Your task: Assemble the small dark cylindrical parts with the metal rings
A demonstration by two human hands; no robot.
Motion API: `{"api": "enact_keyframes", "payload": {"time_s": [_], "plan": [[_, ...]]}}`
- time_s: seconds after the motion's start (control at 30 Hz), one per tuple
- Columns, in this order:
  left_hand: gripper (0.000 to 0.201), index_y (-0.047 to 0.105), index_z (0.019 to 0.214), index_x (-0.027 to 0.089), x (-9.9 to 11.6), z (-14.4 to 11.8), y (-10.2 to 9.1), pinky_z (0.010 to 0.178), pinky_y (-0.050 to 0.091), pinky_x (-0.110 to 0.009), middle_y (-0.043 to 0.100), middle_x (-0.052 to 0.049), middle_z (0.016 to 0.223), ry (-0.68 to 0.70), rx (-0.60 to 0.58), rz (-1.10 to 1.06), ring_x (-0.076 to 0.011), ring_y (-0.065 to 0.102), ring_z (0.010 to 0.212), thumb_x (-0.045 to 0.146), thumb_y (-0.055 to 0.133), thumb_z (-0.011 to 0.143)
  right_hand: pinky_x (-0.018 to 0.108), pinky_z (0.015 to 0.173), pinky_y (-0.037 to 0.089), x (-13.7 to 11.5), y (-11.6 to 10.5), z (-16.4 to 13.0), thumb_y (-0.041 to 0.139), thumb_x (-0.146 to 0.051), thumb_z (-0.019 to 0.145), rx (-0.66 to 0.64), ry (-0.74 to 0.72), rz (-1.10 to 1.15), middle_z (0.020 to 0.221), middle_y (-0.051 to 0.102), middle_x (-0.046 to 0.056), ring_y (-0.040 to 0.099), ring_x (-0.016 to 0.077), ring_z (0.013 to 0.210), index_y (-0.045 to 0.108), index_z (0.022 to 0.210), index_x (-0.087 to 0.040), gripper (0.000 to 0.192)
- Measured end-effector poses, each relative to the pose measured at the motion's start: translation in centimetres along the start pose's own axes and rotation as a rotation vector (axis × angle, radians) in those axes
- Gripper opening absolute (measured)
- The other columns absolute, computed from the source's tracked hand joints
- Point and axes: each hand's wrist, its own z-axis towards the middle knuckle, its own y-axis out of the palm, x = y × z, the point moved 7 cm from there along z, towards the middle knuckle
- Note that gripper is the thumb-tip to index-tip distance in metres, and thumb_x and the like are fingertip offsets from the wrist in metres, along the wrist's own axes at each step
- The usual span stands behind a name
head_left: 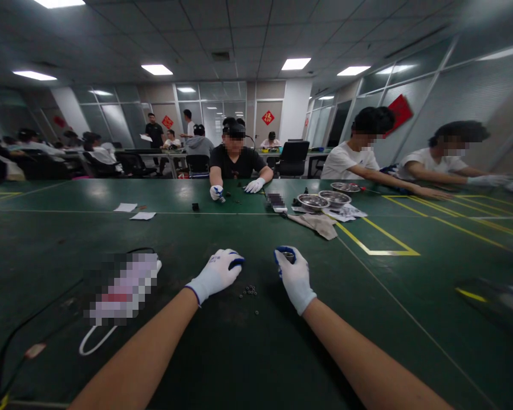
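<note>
Both my hands wear white gloves with blue fingertips and rest on the green table [256,353]. My right hand [294,277] pinches a small metal ring-shaped part [288,256] between its fingertips. My left hand [217,272] lies beside it with its fingers curled down onto the table; I cannot see anything in it. A cluster of several tiny dark balls [248,291] sits on the table between the two hands, nearer the left one.
A blurred flat item [122,287] with a white cord [94,341] lies left of my hands. Metal bowls [322,200], a grey cloth [318,223] and papers [125,207] lie farther off. A gloved person [236,159] sits opposite; two more persons sit at the right.
</note>
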Motion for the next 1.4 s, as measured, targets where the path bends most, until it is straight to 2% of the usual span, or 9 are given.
{"api": "enact_keyframes", "payload": {"time_s": [0.13,0.33,0.53,0.7,0.87,1.0,1.17,1.27,1.4], "plan": [[0.031,0.073,0.117,0.022,0.6,-1.5,-0.3,0.11,0.049,-0.035,0.074,-0.006,0.123,0.018,-0.168,-0.124,-0.0228,0.067,0.116,0.025,0.058,0.09,0.03,0.049,0.047,-0.2,0.4,-0.2,0.078,-0.063,0.065,-0.073,0.048,0.005,0.072,0.068,0.004,0.059,0.0187,0.059,0.071,0.087,-0.019,0.049],[0.024,0.074,0.106,0.023,2.0,-3.9,-0.6,0.097,0.054,-0.034,0.075,-0.004,0.112,0.028,-0.278,-0.151,-0.024,0.07,0.107,0.028,0.069,0.082,0.032,0.059,0.052,-1.9,1.7,-1.6,0.075,-0.066,0.072,-0.181,-0.076,-0.005,0.077,0.07,0.006,0.063,0.0212,0.068,0.071,0.088,-0.02,0.048],[0.024,0.072,0.099,0.024,2.7,-4.5,-0.6,0.088,0.055,-0.034,0.073,-0.005,0.104,0.024,-0.229,-0.027,-0.0262,0.07,0.099,0.033,0.077,0.078,0.037,0.077,0.056,-3.7,2.9,-3.3,0.073,-0.057,0.077,-0.316,-0.154,-0.023,0.087,0.074,0.006,0.068,0.0245,0.083,0.067,0.093,-0.023,0.038],[0.025,0.07,0.111,0.022,2.6,-4.3,-0.9,0.099,0.052,-0.039,0.072,-0.008,0.117,0.027,-0.204,-0.069,-0.0275,0.068,0.109,0.026,0.068,0.086,0.033,0.068,0.053,-4.5,3.0,-4.3,0.069,-0.051,0.081,-0.383,-0.164,-0.108,0.081,0.069,0.002,0.064,0.0216,0.074,0.063,0.091,-0.024,0.029],[0.017,0.069,0.103,0.021,3.6,-4.0,-2.9,0.09,0.055,-0.034,0.076,-0.005,0.104,0.07,-0.105,-0.304,-0.0225,0.07,0.096,0.028,0.057,0.094,0.03,0.059,0.047,-4.9,3.2,-4.7,0.067,-0.041,0.081,-0.407,-0.261,-0.204,0.07,0.063,-0.001,0.058,0.0178,0.063,0.058,0.079,-0.024,0.02],[0.018,0.071,0.106,0.02,5.2,-4.3,-4.3,0.094,0.056,-0.034,0.077,-0.005,0.106,0.096,-0.008,-0.501,-0.022,0.071,0.1,0.025,0.059,0.092,0.029,0.059,0.046,-5.1,3.7,-5.2,0.064,-0.038,0.082,-0.486,-0.324,-0.211,0.072,0.061,-0.001,0.059,0.017,0.064,0.054,0.077,-0.024,0.018],[0.021,0.073,0.106,0.019,6.2,-4.5,-4.1,0.096,0.057,-0.036,0.078,-0.004,0.106,0.059,0.005,-0.665,-0.0223,0.072,0.101,0.017,0.066,0.085,0.028,0.057,0.044,-5.6,3.8,-5.7,0.062,-0.028,0.077,-0.527,-0.368,-0.225,0.071,0.058,-0.002,0.056,0.0158,0.063,0.052,0.076,-0.024,0.011],[0.023,0.074,0.106,0.02,6.0,-4.5,-4.0,0.096,0.058,-0.036,0.077,-0.004,0.104,0.038,0.052,-0.648,-0.0222,0.071,0.1,0.016,0.068,0.084,0.027,0.056,0.042,-5.6,3.9,-5.9,0.063,-0.026,0.077,-0.531,-0.372,-0.219,0.069,0.057,-0.003,0.055,0.0149,0.062,0.051,0.076,-0.024,0.012],[0.012,0.079,0.093,0.022,6.2,-4.6,-4.0,0.093,0.058,-0.036,0.071,-0.005,0.105,0.07,0.142,-0.486,-0.0219,0.068,0.098,0.02,0.072,0.083,0.025,0.053,0.039,-5.6,4.2,-6.2,0.064,-0.028,0.078,-0.547,-0.385,-0.223,0.068,0.056,-0.003,0.053,0.014,0.06,0.05,0.074,-0.024,0.016]]}}
